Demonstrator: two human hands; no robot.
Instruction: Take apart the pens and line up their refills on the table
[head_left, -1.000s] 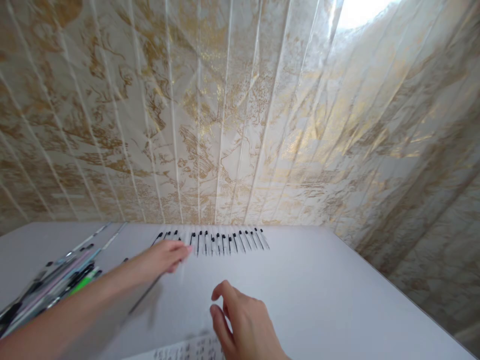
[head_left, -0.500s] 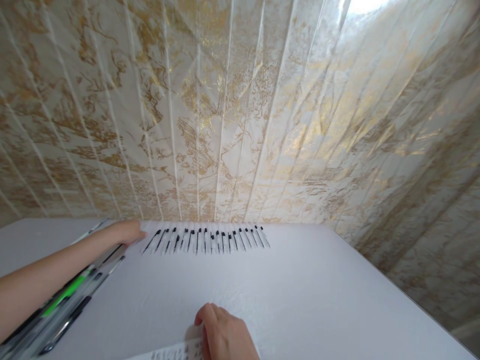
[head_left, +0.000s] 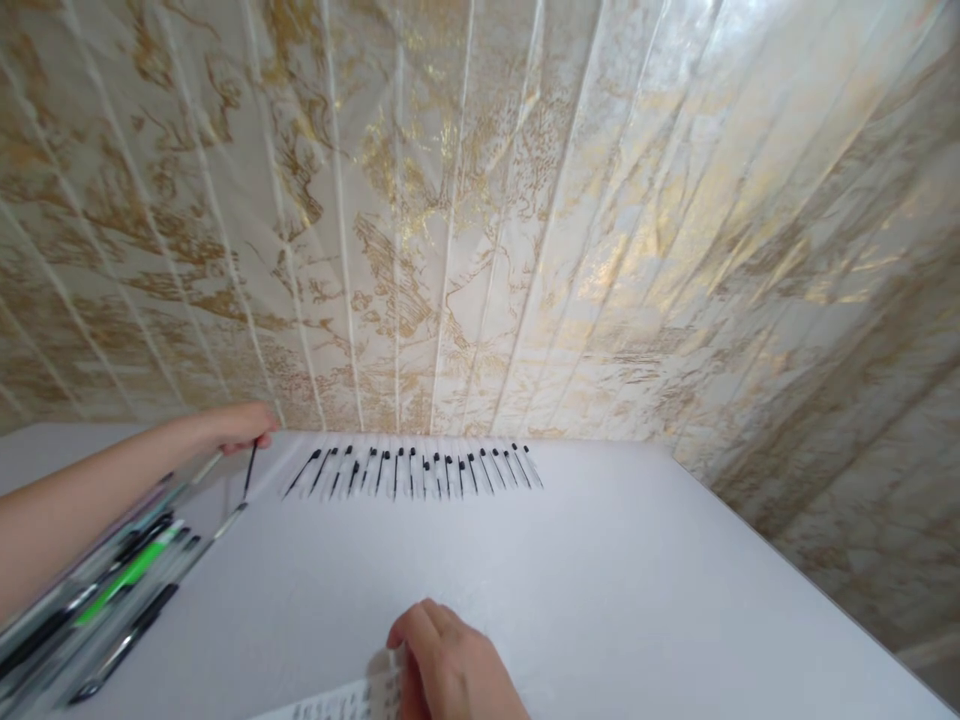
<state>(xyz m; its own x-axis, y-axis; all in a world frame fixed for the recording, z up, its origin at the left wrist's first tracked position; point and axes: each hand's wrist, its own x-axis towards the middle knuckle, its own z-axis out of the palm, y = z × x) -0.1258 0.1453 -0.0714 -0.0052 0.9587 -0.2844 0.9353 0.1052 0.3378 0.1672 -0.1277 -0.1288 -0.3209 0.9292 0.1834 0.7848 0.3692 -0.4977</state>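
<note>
At the far left of the white table (head_left: 600, 570), my left hand (head_left: 251, 425) is closed on the upper end of a dark, thin pen (head_left: 250, 472), whose lower tip points down at the tabletop. To its right, several thin refills with black ends (head_left: 395, 472) lie side by side in a row. My right hand (head_left: 454, 660) rests near the front with fingers curled, beside a sheet of paper with writing (head_left: 345, 703); whatever its fingers hold, if anything, is hidden.
A bundle of pens, one bright green (head_left: 129, 575), lies at the left under and beside my left forearm. Behind the table hangs a pleated gold-and-white curtain (head_left: 420, 220). The table's right edge slants toward the front.
My left hand has risen and moved slightly left, and the dark pen now stands tilted more upright from its fingers. My right hand has barely moved.
</note>
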